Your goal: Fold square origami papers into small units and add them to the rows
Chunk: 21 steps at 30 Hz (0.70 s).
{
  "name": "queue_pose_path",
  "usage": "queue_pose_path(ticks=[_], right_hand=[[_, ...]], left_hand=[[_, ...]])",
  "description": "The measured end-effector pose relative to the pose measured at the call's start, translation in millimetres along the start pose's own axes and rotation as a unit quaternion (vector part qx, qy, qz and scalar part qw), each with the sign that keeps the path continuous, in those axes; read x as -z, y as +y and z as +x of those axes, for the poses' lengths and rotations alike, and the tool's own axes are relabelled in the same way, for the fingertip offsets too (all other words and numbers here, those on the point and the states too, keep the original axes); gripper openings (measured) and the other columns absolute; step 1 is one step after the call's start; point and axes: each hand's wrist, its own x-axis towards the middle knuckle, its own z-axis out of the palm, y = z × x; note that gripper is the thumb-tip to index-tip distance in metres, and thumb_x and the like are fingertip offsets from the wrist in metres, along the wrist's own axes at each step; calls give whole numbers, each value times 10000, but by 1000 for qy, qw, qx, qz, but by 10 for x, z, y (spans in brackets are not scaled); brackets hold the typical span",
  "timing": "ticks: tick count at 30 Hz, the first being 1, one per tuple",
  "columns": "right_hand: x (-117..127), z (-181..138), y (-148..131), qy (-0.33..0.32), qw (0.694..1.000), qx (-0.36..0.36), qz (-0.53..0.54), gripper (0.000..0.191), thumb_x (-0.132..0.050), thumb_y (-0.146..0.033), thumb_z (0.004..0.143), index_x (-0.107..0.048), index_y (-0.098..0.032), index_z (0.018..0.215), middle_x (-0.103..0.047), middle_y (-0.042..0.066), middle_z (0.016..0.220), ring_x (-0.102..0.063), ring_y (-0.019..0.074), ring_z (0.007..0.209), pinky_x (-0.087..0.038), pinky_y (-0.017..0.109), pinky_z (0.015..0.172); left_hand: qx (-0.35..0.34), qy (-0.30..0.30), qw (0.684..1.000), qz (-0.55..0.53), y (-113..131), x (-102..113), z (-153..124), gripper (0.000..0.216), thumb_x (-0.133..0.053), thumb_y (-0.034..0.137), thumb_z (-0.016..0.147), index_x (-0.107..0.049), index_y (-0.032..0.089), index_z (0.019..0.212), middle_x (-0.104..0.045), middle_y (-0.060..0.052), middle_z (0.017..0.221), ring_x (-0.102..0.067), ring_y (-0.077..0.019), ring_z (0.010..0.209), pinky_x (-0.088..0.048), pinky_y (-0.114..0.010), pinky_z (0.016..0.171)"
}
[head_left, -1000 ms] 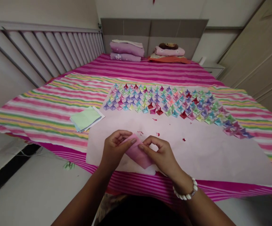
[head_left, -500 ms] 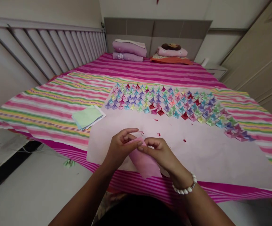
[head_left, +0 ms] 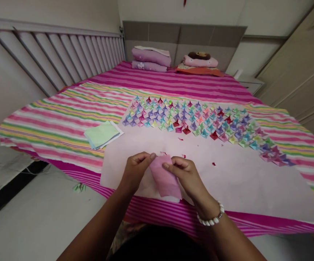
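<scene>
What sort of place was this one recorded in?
Most likely a bedroom: a grey panelled headboard stands at the far end of a magenta-striped cloth bedspread, with folded purple fabric bedding stacked before it.

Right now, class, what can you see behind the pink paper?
The pale sheet shows around the pink paper, held by the left hand and right hand. Red scraps lie beyond its top edge. Whatever is directly behind the paper is covered.
</scene>
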Motion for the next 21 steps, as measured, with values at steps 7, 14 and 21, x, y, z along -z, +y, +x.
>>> queue_pose_path(ticks=[7, 14, 21], right_hand=[[-30, 5, 18, 4, 1000, -7, 20, 284, -748, -373, 700, -587, -177, 573, -455, -43, 547, -371, 102, 536, -288, 252, 520], [-41, 18, 56, 12, 999, -21, 23, 305, -759, -387, 685, -574, -181, 557, -439, -48, 531, -356, 101, 524, -283, 252, 510], [-19, 19, 85, 17, 998, -35, 42, 305, -760, -382, 688, -566, -177, 573, -442, -48, 536, -369, 100, 525, -302, 252, 521]], left_hand=[[9, 6, 1000, 18, -67, -70, -36, 423, -636, 460, 791, -491, 170, 520, -417, 43, 532, -402, -105, 556, -355, -239, 548], [13, 68, 996, 53, -84, -99, -29, 532, -547, 584, 802, -395, 192, 476, -353, 40, 476, -338, -105, 492, -287, -250, 469], [-26, 11, 993, 114, -155, -44, -31, 501, -581, 474, 809, -311, 196, 492, -272, 53, 512, -274, -92, 513, -239, -243, 486]])
